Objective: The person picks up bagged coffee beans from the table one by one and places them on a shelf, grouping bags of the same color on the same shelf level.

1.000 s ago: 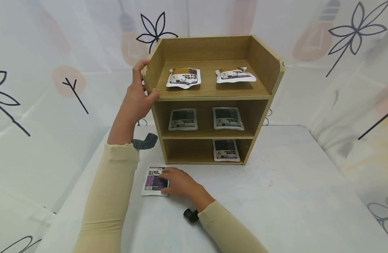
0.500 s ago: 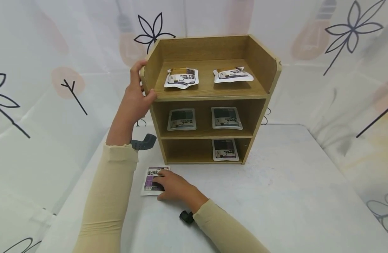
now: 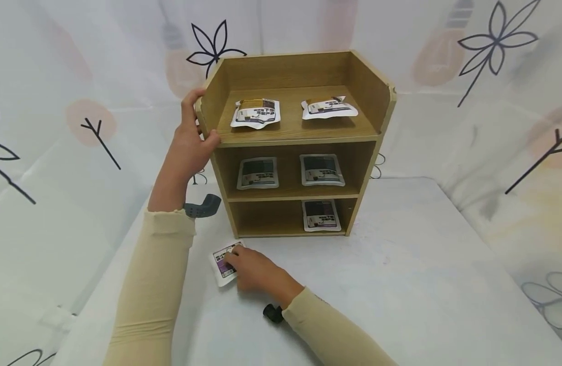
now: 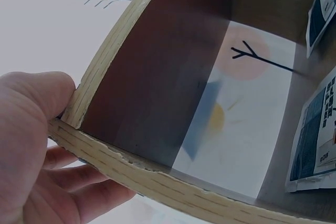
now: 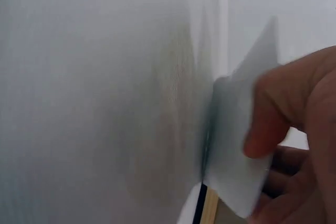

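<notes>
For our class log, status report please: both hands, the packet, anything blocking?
Left hand grips shelf unit at its top left corner. Right hand pinches packet, lifting it off the table. Nothing between packet and shelves.

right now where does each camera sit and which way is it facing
Head: above, facing forward and down at the wooden shelf on the table; both sleeved arms show.
Left wrist: beside the left hand, facing into the shelf top; its fingers grip the side panel.
Right wrist: close behind the right hand, whose fingers pinch a white packet.
Head and right wrist share that packet.
</notes>
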`<state>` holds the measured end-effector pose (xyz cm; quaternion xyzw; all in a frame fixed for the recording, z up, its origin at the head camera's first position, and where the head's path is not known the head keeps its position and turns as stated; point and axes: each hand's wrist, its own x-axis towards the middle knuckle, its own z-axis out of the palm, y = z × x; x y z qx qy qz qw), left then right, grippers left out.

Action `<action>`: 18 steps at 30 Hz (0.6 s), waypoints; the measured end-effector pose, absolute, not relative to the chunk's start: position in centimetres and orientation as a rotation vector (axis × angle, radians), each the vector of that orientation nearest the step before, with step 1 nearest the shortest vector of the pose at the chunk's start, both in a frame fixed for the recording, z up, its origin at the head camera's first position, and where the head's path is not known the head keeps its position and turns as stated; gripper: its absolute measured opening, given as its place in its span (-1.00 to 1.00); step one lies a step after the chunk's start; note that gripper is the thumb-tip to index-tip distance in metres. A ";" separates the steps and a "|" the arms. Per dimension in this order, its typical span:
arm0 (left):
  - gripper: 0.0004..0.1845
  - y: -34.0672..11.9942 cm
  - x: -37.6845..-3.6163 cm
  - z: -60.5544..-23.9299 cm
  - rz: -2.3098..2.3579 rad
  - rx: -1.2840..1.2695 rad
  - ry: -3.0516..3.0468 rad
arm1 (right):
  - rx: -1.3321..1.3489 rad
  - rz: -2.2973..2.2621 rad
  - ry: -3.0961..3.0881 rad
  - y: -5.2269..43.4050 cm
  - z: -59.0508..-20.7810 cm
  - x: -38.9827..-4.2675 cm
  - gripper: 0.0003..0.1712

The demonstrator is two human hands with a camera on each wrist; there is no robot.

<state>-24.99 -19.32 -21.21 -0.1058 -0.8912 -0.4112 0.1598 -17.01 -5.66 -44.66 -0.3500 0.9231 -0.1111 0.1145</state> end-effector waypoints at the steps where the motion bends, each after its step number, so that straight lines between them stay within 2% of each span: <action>1: -0.23 -19.4 -24.9 -21.2 -1.173 -0.302 -2.547 | -1.033 -0.325 2.717 -5.6 -44.6 -17.0 -0.38; 18: -0.24 -19.3 -24.9 -21.1 -1.165 -0.306 -2.543 | -1.173 -0.534 2.717 -3.1 -43.6 -16.5 -0.70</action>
